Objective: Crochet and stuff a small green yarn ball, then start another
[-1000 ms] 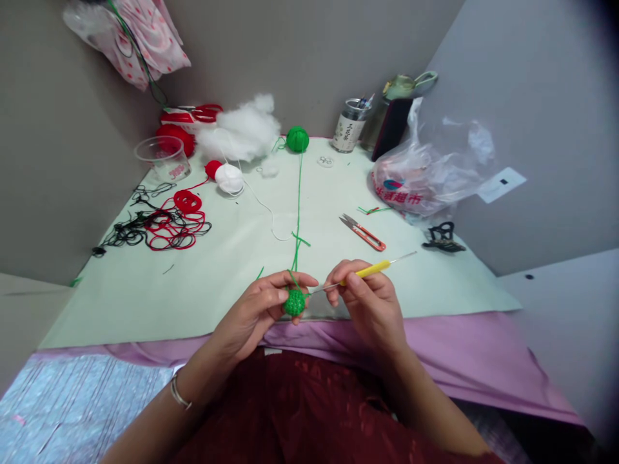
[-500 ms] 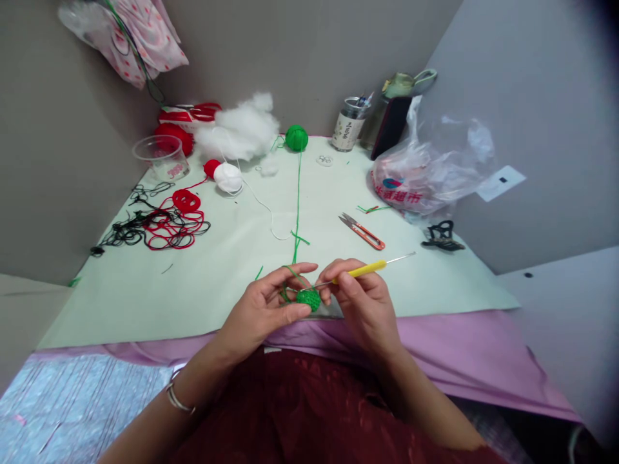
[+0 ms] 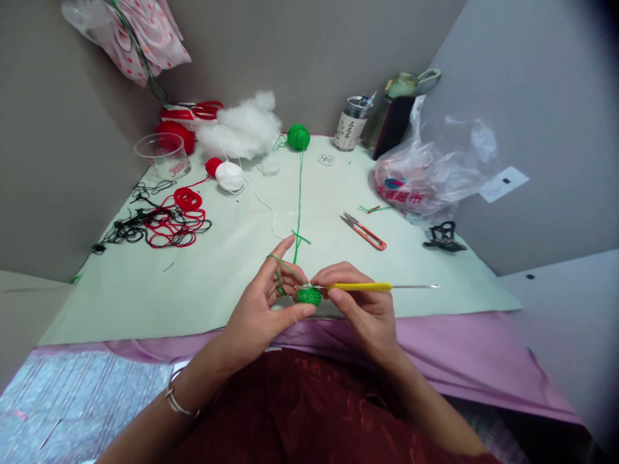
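Between the thumb and fingers of my left hand (image 3: 265, 299) is a small round green crochet piece (image 3: 308, 296). Green yarn (image 3: 299, 200) runs from a green ball (image 3: 298, 137) at the back of the table down to this hand, looping over its raised index finger. My right hand (image 3: 365, 309) is closed around the yellow handle of a double-ended crochet hook (image 3: 360, 287), which lies nearly level. One metal end meets the top edge of the green piece; the other points right. Whether yarn sits in the hook's tip is too small to tell.
Orange thread snips (image 3: 363, 231) and a black hair claw (image 3: 443, 237) lie to the right, before a plastic bag (image 3: 425, 174). White stuffing (image 3: 242, 125), a clear cup (image 3: 164, 156) and tangled red and black yarn (image 3: 176, 219) are on the left. A pen holder (image 3: 351, 125) stands behind.
My left index finger has lifted, raising the yarn loop. The crochet hook has swung from slanting up to the right to nearly level, its tip at the piece's upper edge.
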Motion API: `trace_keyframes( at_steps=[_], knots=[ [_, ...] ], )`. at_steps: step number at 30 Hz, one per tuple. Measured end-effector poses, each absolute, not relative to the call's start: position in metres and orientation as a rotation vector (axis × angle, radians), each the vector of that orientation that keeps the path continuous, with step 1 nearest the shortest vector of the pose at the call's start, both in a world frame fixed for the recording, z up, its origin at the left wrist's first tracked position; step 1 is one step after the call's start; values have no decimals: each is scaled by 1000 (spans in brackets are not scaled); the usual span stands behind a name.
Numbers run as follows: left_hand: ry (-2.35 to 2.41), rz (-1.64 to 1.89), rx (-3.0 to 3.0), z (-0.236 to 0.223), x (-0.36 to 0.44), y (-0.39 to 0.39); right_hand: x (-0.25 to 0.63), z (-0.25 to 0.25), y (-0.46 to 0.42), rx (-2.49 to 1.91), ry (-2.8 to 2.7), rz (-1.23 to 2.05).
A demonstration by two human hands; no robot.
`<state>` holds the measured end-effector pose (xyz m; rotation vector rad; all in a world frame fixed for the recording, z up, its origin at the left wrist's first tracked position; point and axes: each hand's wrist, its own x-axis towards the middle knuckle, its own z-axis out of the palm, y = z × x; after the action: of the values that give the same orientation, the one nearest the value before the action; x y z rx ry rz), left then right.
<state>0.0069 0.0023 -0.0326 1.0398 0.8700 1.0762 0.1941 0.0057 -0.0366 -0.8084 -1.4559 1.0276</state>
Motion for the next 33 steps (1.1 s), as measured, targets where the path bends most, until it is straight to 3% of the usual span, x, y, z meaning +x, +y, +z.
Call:
trace_keyframes(
  at_steps=[7,14,19,23,29,33],
  knots=[
    [939,1088,1178,-32,6,1,194,-43,4,-805,-1402,1015],
    [978,1079,1279,-32,5,0,198,-51,9,-773,-1229,1286],
    [991,1047,1298,-29,3,1,206,-44,11,-792,-1323,1307],
    [1031,1009,1311,-30,3,1,211,-32,9,-841,-1578,1108],
    [1078,1099,1131,-36,13,-4,207,-39,1,-720,-1998,380],
    [916,1148,887,-37,17,-7,206,-54,-9,-772,-2011,203]
  ],
)
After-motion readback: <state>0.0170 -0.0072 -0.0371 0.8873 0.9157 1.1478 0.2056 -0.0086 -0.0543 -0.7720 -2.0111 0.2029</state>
